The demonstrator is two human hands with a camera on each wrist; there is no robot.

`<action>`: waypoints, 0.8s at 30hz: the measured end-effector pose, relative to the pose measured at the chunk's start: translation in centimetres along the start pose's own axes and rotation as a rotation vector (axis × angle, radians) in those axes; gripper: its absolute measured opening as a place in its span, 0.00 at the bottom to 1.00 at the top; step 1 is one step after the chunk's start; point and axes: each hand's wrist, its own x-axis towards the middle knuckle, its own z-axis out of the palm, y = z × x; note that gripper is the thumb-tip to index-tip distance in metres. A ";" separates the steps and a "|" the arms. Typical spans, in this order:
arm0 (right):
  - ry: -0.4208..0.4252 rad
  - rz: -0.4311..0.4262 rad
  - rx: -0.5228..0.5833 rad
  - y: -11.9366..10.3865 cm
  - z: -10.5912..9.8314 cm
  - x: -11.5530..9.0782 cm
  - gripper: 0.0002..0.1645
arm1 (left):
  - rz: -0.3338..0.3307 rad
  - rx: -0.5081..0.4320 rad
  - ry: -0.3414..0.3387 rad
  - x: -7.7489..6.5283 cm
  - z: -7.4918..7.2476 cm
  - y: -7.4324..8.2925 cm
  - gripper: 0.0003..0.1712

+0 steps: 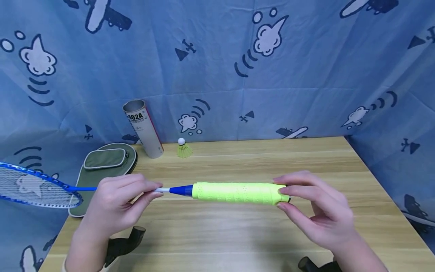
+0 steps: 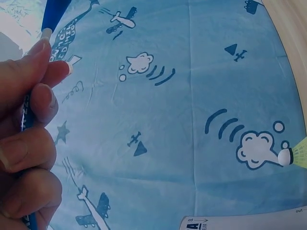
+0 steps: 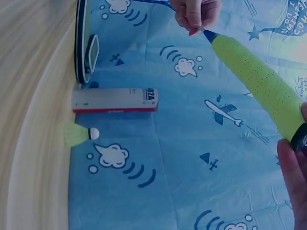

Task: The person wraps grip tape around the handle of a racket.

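A badminton racket [image 1: 181, 190] is held level above the table, its blue strung head [image 1: 32, 187] off to the left. Bright yellow-green wrap [image 1: 234, 193] covers the handle. My left hand [image 1: 117, 200] pinches the shaft just left of the blue cone; in the left wrist view the curled fingers [image 2: 33, 148] lie along the shaft. At the other end, my right hand [image 1: 316, 207] grips the butt between thumb and fingers. The black end cap [image 3: 300, 138] shows in the right wrist view. Part of the shaft is hidden behind my left hand.
On the wooden table [image 1: 217, 234], a green racket case [image 1: 102, 179] lies at the left. A shuttlecock tube [image 1: 144, 128] stands beside it at the back. To its right is a yellow shuttlecock [image 1: 184, 148], cork up. Blue patterned cloth [image 1: 217, 68] hangs behind.
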 end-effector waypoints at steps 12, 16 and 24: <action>-0.337 0.307 -0.538 -0.7 0.0 1.0 0.31 | -0.019 0.227 -0.089 0.8 1.0 0.0 0.09; -0.514 0.163 -0.725 0.3 3.5 2.3 0.30 | -0.054 0.282 -0.130 0.4 1.2 0.3 0.05; -0.654 0.155 -0.731 1.9 6.5 2.2 0.30 | -0.026 0.291 -0.093 0.0 1.2 0.4 0.09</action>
